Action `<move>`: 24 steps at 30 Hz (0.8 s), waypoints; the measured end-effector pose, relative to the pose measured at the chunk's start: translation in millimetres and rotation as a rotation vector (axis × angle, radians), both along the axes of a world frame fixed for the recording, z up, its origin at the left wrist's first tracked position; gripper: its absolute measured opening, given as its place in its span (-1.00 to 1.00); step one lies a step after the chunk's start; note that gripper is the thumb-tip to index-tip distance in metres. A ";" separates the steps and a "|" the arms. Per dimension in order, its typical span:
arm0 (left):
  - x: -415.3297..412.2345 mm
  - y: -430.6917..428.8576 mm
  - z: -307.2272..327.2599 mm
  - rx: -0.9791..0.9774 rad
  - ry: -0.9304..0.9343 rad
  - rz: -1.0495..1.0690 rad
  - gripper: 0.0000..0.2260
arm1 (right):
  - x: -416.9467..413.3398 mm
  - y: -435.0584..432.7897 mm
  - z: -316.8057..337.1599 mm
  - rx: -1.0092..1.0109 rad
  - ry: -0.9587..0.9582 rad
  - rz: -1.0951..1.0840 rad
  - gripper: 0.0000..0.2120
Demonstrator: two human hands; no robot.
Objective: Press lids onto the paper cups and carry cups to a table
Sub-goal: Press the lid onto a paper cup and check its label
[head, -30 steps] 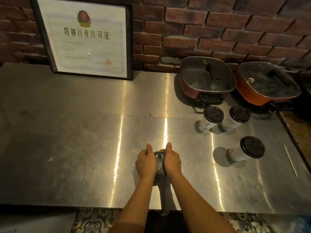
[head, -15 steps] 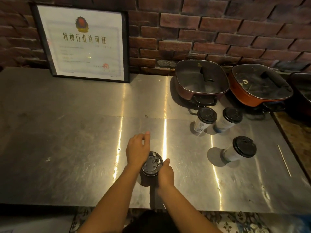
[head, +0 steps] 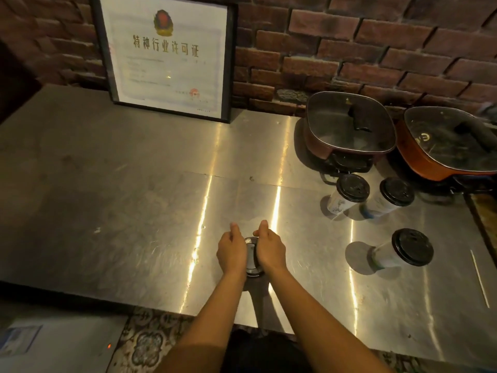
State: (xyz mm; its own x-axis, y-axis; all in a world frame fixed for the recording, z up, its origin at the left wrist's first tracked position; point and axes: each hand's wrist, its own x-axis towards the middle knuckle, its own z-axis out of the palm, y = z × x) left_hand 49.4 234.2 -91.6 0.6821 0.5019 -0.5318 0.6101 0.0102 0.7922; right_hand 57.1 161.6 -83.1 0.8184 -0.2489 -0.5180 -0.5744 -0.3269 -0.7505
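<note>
A: Head view: gripping the lid [head: 251,258] between left hand [head: 231,254] and right hand [head: 270,251], fingers [head: 234,229] curled round its rim, cup hidden beneath them on the worktop [head: 134,211].

B: Risky if pressed harder on one side: could seat crooked, or buckle the paper wall and spill.

A: Well right of the fingers, three capped cups [head: 403,250]; could topple the nearest with a careless swing.

I get a dim, warm picture. Long glare streaks run down the steel counter [head: 129,205], and the lidded cup [head: 403,250] throws a soft shadow leftward. The wide lens bows the brick wall [head: 376,49]; the far right edge looks smeared.
</note>
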 end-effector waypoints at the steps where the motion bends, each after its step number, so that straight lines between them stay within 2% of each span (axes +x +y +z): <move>1: -0.6 -1.3 0.0 0.010 0.004 0.025 -0.62 | -1.4 -0.5 -4.0 0.021 0.007 -0.034 -0.41; 10: 6.2 -3.0 -3.0 0.137 -0.059 0.131 -0.53 | -1.1 1.6 -14.6 0.034 0.048 -0.191 -0.38; 16: 23.8 10.9 6.1 0.141 -0.240 -0.041 -0.65 | -8.0 0.9 -5.6 0.245 0.246 -0.333 -0.37; 18: 23.4 11.3 7.3 0.145 -0.301 -0.080 -0.65 | -10.0 -3.6 -1.0 0.217 0.242 -0.314 -0.40; 19: 22.5 11.4 8.2 0.157 -0.321 -0.109 -0.68 | -11.6 -5.7 1.3 0.128 0.181 -0.287 -0.44; 21: 22.3 11.9 11.2 0.177 -0.348 -0.173 -0.76 | -17.2 -10.3 5.6 -0.107 -0.075 -0.166 -0.56; 24: 20.7 11.3 19.0 0.162 -0.361 -0.189 -0.77 | -25.7 -11.0 8.2 -0.328 -0.449 0.206 -0.59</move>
State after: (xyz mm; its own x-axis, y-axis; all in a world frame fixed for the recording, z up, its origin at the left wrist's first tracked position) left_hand 70.1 245.5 -72.6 0.8976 0.4081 -0.1669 0.2728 -0.2167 0.9374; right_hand 31.4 150.6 -74.9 0.9881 -0.1500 -0.0328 -0.1240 -0.6539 -0.7464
